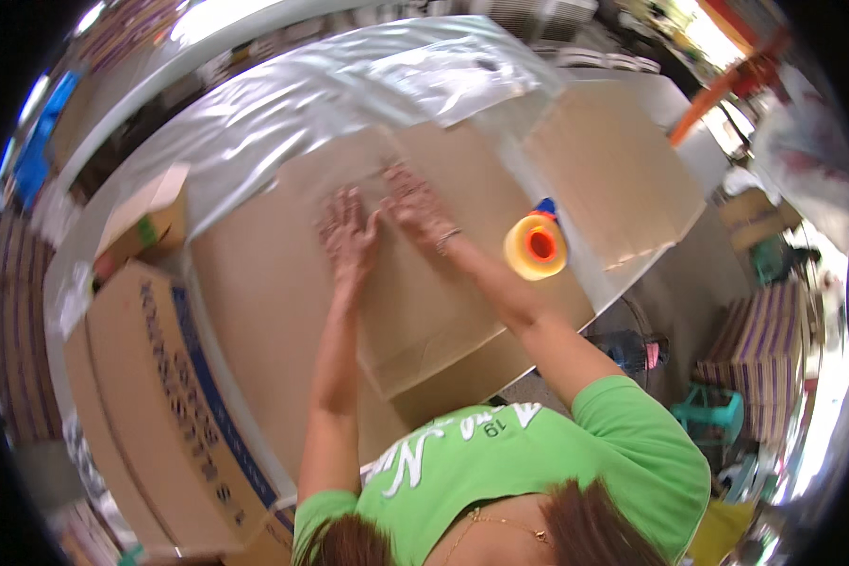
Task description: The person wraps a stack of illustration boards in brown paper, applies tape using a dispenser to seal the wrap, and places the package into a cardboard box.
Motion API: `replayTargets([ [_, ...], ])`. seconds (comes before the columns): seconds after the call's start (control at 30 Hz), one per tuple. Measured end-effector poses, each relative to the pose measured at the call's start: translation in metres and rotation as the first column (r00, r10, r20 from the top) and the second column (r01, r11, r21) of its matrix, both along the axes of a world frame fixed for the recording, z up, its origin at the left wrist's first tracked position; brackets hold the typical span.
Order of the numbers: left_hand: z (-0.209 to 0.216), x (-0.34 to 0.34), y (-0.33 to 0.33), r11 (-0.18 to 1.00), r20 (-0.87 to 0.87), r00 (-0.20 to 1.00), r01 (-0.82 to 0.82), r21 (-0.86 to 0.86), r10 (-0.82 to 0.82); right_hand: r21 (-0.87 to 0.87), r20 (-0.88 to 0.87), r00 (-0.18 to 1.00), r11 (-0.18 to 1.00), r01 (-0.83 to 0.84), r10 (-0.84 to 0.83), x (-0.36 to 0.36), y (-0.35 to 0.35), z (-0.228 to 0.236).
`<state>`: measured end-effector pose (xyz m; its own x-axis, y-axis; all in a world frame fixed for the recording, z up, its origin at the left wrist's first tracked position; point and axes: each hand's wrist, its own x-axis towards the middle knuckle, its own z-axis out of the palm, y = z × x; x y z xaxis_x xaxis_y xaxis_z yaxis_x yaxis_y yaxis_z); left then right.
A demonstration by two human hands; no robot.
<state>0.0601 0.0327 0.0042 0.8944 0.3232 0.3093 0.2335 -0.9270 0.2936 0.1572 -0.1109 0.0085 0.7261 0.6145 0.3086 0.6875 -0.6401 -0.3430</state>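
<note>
Both of my hands press down on a flattened brown cardboard box (424, 311) that covers the middle of the table. My left hand (349, 234) lies on it with the fingers spread. Just right of it and a little farther off, my right hand (417, 203) rests with its fingers stretched forward, a bracelet on the wrist. Neither hand holds anything. To the right of my right forearm, a tape dispenser (541, 247) with a yellowish roll, an orange core and a blue end sits on the cardboard.
Another cardboard sheet (613, 170) lies at the right. Along the left edge stands a large printed carton (160, 396), with a small open box (143, 219) beyond it. Clear plastic (448, 80) lies at the back. A teal stool (712, 412) is on the floor at right.
</note>
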Motion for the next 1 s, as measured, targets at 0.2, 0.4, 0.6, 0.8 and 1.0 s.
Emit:
replayTargets([
  [0.2,0.002,0.054,0.023,0.998,-0.099,0.994,-0.048,0.033,0.052,0.048,0.152,0.988,0.998,-0.040,0.032,0.042,0.012,-0.019],
  [0.4,0.012,0.073,0.029,0.998,-0.213,0.976,-0.057,-0.014,0.052,0.005,-0.110,0.993,0.999,-0.045,0.045,0.072,0.021,-0.007],
  [0.6,0.009,0.088,0.041,0.996,-0.210,0.978,-0.031,-0.086,0.012,0.033,-0.041,0.991,0.991,-0.129,0.131,0.090,0.035,-0.010],
  [0.8,0.012,0.091,0.054,0.993,-0.113,0.993,-0.058,-0.106,0.046,0.270,0.090,0.939,0.899,-0.344,0.333,0.081,0.041,0.011],
  [1.0,0.008,0.072,0.046,0.961,-0.102,0.981,0.135,-0.241,-0.163,0.138,-0.127,0.853,0.861,-0.490,0.506,0.085,0.041,0.008],
])
